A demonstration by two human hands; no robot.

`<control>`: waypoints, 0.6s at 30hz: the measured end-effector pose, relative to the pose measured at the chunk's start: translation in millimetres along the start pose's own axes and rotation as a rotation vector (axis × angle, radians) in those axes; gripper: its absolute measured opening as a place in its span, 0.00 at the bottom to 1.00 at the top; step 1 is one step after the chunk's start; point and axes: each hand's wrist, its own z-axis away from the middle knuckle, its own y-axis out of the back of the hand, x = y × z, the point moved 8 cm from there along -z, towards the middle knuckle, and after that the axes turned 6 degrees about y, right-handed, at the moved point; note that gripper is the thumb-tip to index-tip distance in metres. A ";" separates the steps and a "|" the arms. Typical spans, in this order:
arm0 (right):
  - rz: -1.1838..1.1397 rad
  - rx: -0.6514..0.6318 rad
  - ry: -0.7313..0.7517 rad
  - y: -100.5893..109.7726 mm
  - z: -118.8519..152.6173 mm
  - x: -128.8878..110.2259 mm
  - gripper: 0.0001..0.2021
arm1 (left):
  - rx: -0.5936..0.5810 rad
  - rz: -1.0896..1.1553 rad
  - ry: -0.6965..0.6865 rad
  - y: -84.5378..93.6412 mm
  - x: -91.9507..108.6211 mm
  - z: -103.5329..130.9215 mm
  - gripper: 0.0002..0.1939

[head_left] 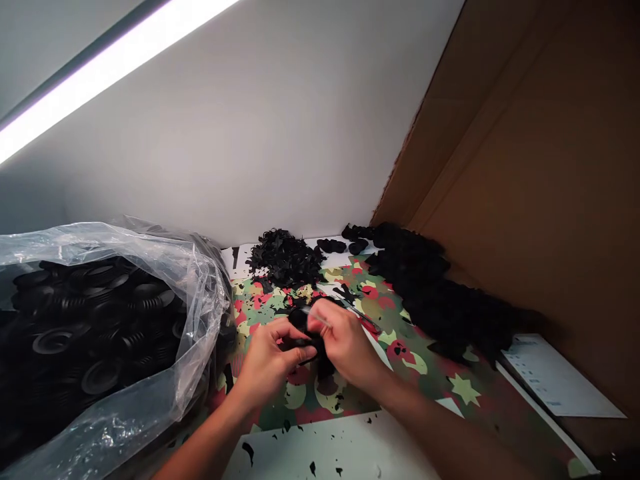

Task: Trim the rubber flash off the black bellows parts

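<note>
My left hand pinches a black rubber part between thumb and fingers, just above the patterned table cover. Closed in a fist, my right hand meets it from the right. A pale, blurred sliver shows by the right fingers; whether it is a tool or a motion smear I cannot tell. More black material lies dark beneath the two hands, its outline partly hidden. Just behind the right hand rests a thin metal tool with red on its handle.
At left, a clear plastic bag holds many black ribbed rubber parts. A heap of black trimmings stands by the wall. Black pieces pile along the cardboard. White paper with scraps lies in front; a printed sheet is right.
</note>
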 end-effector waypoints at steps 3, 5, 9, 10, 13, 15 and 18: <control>0.038 0.150 -0.145 26.2 -5.4 22.9 0.13 | -0.010 0.011 0.011 -0.1 -0.2 1.4 0.08; 0.015 0.147 -0.157 32.8 -7.7 26.5 0.15 | 0.012 0.035 0.045 2.3 -2.6 2.0 0.11; -0.087 0.009 -0.005 18.7 -5.8 4.4 0.09 | 0.051 0.064 0.105 5.8 -6.1 2.6 0.14; -0.119 -0.030 0.047 12.6 -3.6 -3.5 0.05 | 0.053 0.055 0.097 6.2 -5.3 2.4 0.15; -0.181 -0.156 0.159 -6.9 4.3 -20.8 0.06 | 0.043 -0.042 0.034 6.2 -0.6 1.1 0.14; -0.169 -0.169 0.165 -12.9 7.1 -22.1 0.11 | 0.046 -0.130 -0.016 6.3 2.3 0.1 0.10; -0.124 -0.083 0.119 -10.5 5.9 -15.4 0.12 | 0.096 -0.252 -0.130 7.6 9.5 0.2 0.03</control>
